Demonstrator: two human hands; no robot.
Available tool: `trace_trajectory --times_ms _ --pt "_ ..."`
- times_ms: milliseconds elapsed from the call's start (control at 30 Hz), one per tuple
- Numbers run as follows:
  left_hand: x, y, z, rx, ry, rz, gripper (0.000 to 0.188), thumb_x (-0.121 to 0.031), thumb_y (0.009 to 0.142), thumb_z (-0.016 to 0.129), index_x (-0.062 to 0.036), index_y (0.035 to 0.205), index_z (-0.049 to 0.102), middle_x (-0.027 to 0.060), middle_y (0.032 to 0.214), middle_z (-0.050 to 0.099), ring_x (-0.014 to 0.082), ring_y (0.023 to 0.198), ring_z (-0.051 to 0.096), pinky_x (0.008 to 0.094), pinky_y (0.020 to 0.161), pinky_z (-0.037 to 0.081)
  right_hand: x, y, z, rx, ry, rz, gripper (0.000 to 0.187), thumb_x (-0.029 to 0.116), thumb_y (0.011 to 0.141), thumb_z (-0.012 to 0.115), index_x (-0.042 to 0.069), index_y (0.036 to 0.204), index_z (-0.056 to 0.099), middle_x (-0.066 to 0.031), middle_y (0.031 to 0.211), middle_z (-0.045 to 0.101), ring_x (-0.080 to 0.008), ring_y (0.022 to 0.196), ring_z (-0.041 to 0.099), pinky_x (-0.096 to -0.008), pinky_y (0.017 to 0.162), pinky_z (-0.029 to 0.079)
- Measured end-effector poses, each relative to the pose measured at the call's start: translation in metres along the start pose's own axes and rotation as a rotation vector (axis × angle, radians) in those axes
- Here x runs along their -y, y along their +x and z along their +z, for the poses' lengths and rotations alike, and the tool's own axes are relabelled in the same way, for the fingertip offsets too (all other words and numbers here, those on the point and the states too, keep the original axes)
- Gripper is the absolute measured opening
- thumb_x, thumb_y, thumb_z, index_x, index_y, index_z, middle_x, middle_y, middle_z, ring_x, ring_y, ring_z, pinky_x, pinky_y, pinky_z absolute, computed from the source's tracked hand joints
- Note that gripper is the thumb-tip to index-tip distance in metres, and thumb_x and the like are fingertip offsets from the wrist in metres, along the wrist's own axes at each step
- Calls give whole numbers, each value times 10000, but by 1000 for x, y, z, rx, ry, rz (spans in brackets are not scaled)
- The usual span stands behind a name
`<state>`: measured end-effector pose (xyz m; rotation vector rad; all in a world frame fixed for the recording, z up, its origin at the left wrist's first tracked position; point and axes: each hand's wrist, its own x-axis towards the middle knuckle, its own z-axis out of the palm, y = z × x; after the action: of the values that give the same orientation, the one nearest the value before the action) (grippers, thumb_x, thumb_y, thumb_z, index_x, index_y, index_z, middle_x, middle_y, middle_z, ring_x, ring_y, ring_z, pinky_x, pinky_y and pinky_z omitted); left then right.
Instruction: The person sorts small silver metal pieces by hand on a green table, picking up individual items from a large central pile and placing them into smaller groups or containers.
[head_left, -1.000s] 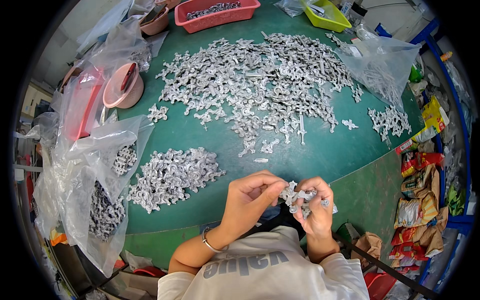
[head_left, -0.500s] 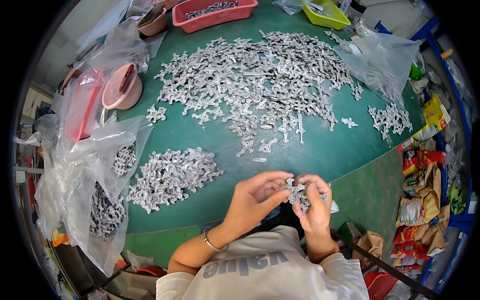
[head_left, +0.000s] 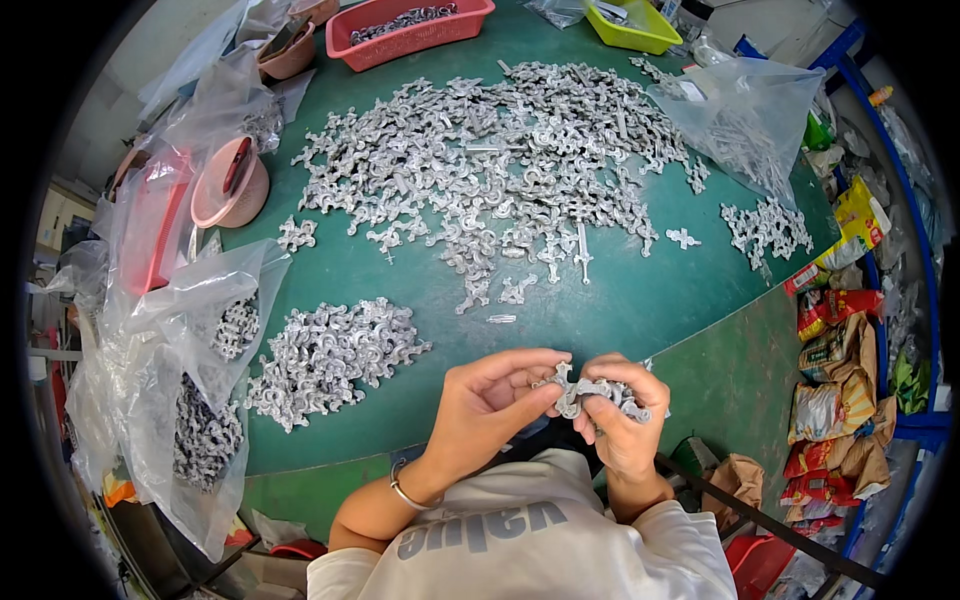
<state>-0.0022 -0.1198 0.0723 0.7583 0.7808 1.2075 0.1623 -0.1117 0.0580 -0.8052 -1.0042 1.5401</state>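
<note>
A grey metal casting [head_left: 585, 390] was gripped between both hands above the near edge of the green table [head_left: 620, 310]. The left hand [head_left: 490, 405] was closed on its left end, thumb and fingers pinched. The right hand [head_left: 625, 420] was clenched around its right end. A small pile [head_left: 330, 355] lay to the left, a large pile [head_left: 500, 170] farther off.

A dull silver cast-metal part [head_left: 590, 392] with a rough, matt surface is pinched between both hands. The counter [head_left: 620, 300] is covered in matt green. Thin, glossy, crinkled clear plastic is seen in the bags [head_left: 160, 400]; the red basket [head_left: 410, 28] is smooth plastic.
</note>
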Motion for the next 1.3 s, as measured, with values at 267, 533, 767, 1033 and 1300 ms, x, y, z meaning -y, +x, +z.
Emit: trace_trajectory --times_ms 267,533,767,1033,1300 --pt "8 2 -5 -52 120 118 342 35 822 589 49 1157 524 93 1016 582 112 851 565 245 745 479 -6 5 1 -11 126 -16 128 -2 840 529 -60 953 542 -150 932 526 -137 554 540 -196 411 408" --pt "30 29 -57 -498 1389 349 391 -32 715 661 3 1086 541 167 1012 532 344 918 505 379 823 412 -23 29 -20 -45 1061 234 211 209 923 433 47 794 392 -91 850 387 -186 707 423 -276 488 452" --pt "44 42 -74 -414 1481 268 303 -42 750 605 16 1038 531 160 940 528 334 873 508 413 728 418 -31 35 -28 -42 1062 311 190 206 906 503 40 841 439 -87 830 395 -206 803 427 -372 808 530" --pt "41 43 -69 -505 1504 347 283 -2 722 638 -19 985 534 140 830 534 311 741 538 395 646 436 -42 35 -31 -32 831 331 140 155 887 527 23 870 485 -49 717 396 -178 709 445 -339 723 552" --pt "42 42 -73 -442 1441 329 308 10 722 627 -8 1012 528 141 828 521 325 755 529 390 661 432 -40 35 -26 -43 599 335 107 122 874 538 18 867 515 -40 711 413 -161 682 457 -258 498 468"
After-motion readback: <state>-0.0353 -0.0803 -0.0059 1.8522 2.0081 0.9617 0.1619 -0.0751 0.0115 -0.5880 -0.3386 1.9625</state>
